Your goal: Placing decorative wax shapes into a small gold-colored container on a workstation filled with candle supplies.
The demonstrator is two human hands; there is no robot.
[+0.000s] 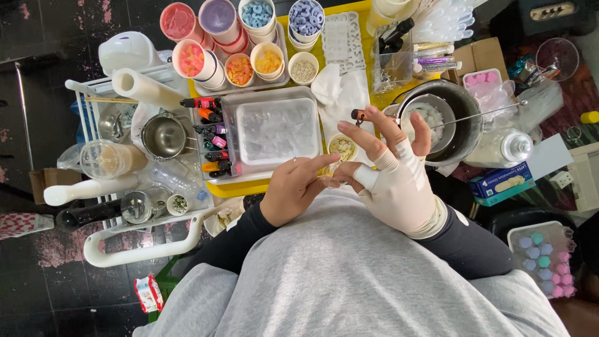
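**Op:** Looking down from the head camera, I see the right hand (399, 181) in a thin pale glove (409, 200), fingers spread and gripping nothing. The bare left hand (293, 187) pinches the glove at the right thumb (365, 178) with its fingertips. Both hover above the grey-clad lap, at the near edge of the yellow tray (249, 186).

**Desk:** What sits closest?

**Op:** Just beyond the fingers, a small cup of pale bits (342, 148). Left of it a clear lidded box (277, 130), with a row of little dye bottles (212, 134) beside that. Right of the hands, a steel pot (465, 118) holding a smaller pan of white flakes (430, 118); the spread fingers cover part of it.

**Desk:** Further out?

**Op:** Paper cups of coloured pieces (249, 37) at the far end, a white letter mould (342, 40), a crumpled white cloth (340, 93). On the left, a white wire rack (112, 118) carries a steel cup (163, 136) and a paper roll (143, 87). Lower right, a clear tub of pastel shapes (546, 256).

**Desk:** Surface, room?

**Op:** Dark floor (62, 287), stained pink in patches.

**Desk:** Anything unclear?

**Op:** The clutter at upper right is hard to read, and the tub is cut off by the frame.
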